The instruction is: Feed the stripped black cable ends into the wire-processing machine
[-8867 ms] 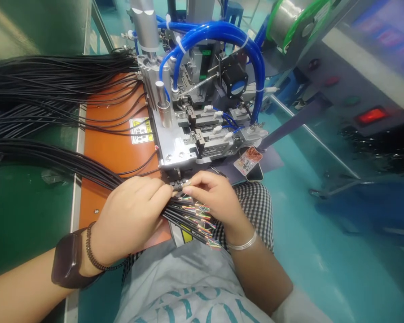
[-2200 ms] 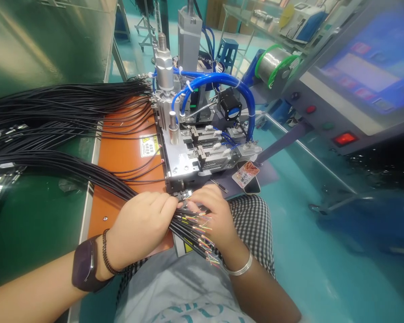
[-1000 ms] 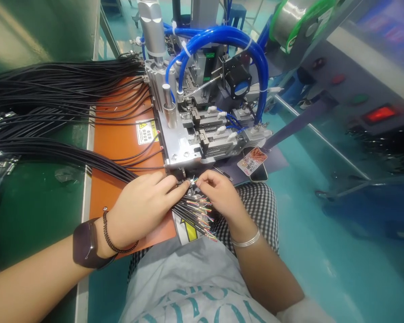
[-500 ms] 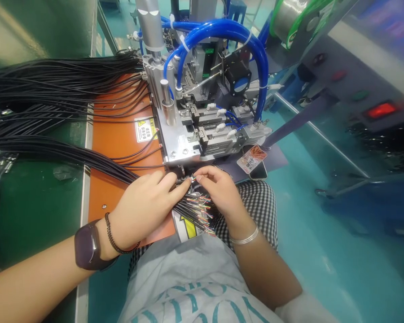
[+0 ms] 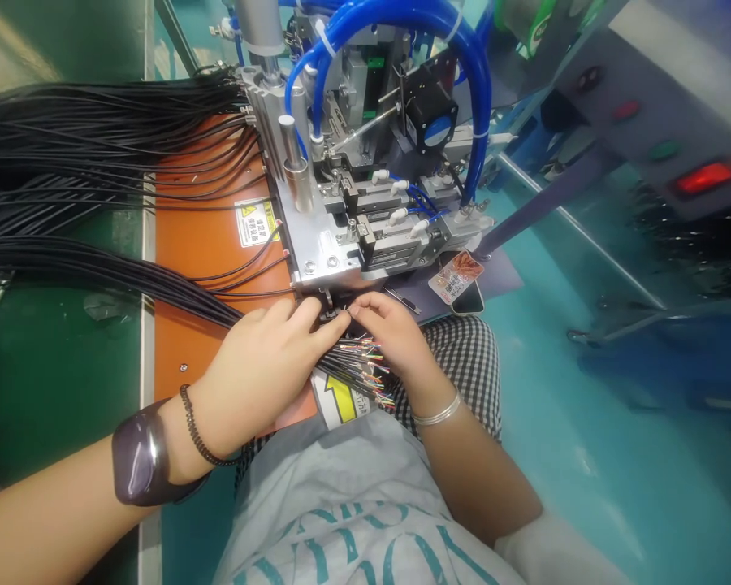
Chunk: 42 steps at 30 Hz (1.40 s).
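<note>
Feeding one stripped lead in goes best if your left hand (image 5: 261,374) stays clamped on the cable bundle (image 5: 341,370) under its fingers while your right hand (image 5: 390,337) pinches the wire tip (tiny, hard to see) right at the machine's slot (image 5: 329,302) ahead of both thumbs.

Yellow warning label (image 5: 253,223) on orange plate (image 5: 201,252): triangle sign, print illegible.

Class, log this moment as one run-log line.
left hand: grips black cable bundle | right hand: pinches one stripped cable end at machine fixture | spare ends: fanned between hands
</note>
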### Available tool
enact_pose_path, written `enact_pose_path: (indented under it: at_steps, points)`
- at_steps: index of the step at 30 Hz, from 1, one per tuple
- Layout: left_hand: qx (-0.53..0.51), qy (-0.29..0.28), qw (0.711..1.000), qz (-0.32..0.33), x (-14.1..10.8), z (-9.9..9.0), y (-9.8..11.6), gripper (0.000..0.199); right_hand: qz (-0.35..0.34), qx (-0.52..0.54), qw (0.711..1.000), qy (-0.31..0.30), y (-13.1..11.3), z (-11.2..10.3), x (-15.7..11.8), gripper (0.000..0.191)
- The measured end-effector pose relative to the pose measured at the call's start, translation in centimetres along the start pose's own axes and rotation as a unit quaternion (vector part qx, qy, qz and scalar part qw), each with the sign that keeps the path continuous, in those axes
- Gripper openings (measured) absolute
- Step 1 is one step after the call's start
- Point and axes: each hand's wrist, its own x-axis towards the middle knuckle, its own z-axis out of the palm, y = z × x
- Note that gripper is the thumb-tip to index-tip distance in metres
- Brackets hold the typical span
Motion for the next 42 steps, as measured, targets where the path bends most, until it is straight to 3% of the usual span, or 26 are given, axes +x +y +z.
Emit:
enact_pose_path:
  at_steps: [4, 9, 16, 23, 25, 28, 33, 36, 42]
  points:
    - [-0.018, 0.022, 1.0, 0.002, -0.7, 0.0, -0.7, 0.036, -0.021, 0.008, 1.0, 0.01, -0.6, -0.1, -0.4, 0.016]
    - [0.001, 0.053, 0.999, -0.01, -1.3, 0.1, -0.8, 0.023, -0.052, -0.063, 0.997, 0.012, -1.4, -0.2, -0.4, 0.013]
    - [0.01, 0.048, 0.999, -0.006, -1.2, -0.3, 0.0, 0.023, -0.029, -0.147, 0.988, 0.024, -1.2, -0.1, -0.2, 0.011]
    - [0.023, 0.017, 0.999, -0.022, -1.6, -1.4, 1.5, 0.024, 0.003, -0.1, 0.995, 0.006, -0.7, -0.1, 0.2, 0.011]
    - [0.031, 0.02, 0.999, -0.031, -1.8, -1.5, 1.7, 0.027, -0.026, -0.102, 0.994, 0.024, -0.7, -0.3, -0.1, 0.011]
    - [0.011, 0.016, 0.999, -0.038, -1.7, -1.4, 1.4, 0.026, -0.127, -0.156, 0.979, 0.021, -1.0, -1.0, -1.5, 0.014]
    - [-0.012, 0.011, 0.999, -0.047, -1.3, -1.7, 1.1, 0.016, -0.329, -0.231, 0.903, -0.148, -2.1, -2.5, -3.8, 0.027]
    - [-0.021, -0.004, 0.998, -0.053, -1.4, -1.7, 1.0, 0.013, -0.369, -0.212, 0.892, -0.152, -2.3, -2.5, -4.0, 0.032]
    - [-0.01, 0.022, 0.997, -0.069, -1.5, -0.1, -0.3, 0.05, -0.372, -0.215, 0.897, -0.104, -1.8, -1.0, -3.2, 0.024]
